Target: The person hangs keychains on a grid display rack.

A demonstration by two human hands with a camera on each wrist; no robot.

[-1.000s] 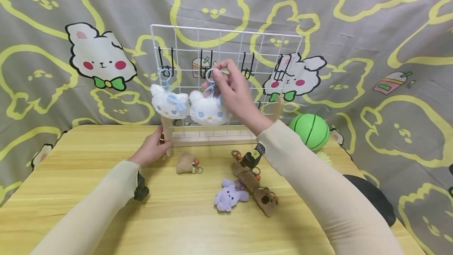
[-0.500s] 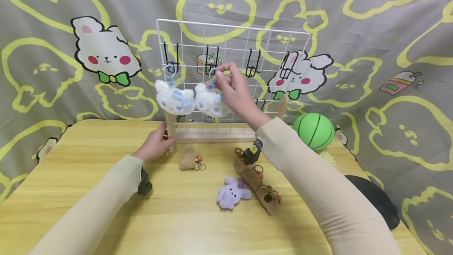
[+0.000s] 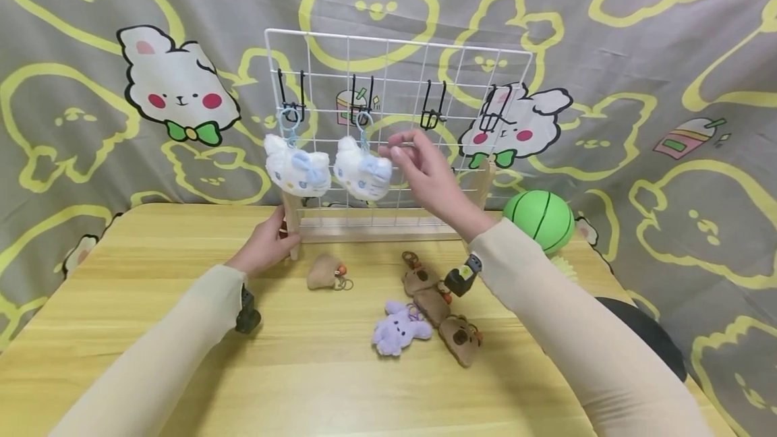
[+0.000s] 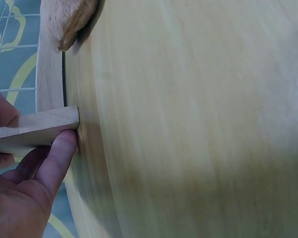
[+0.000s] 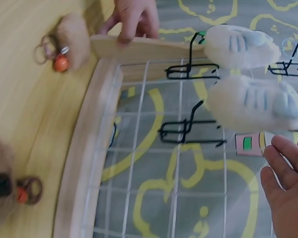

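Two white plush kitty-head keychains with blue bows hang by blue rings from black hooks on a white wire grid rack. One plush keychain hangs at the left, the other plush keychain beside it. My right hand is just right of the second one, fingers relaxed and nothing in them. In the right wrist view that hand is apart from the plush. My left hand grips the rack's wooden left leg, thumb on one side and fingers on the other.
On the table lie a tan plush keychain, a purple plush keychain and several brown bear keychains. A green ball sits right of the rack. Two more black hooks, one a right-hand hook, hold nothing.
My right hand has let go of the second keychain's ring and drawn back right and down. That plush now hangs turned on its hook. My left hand stays on the leg.
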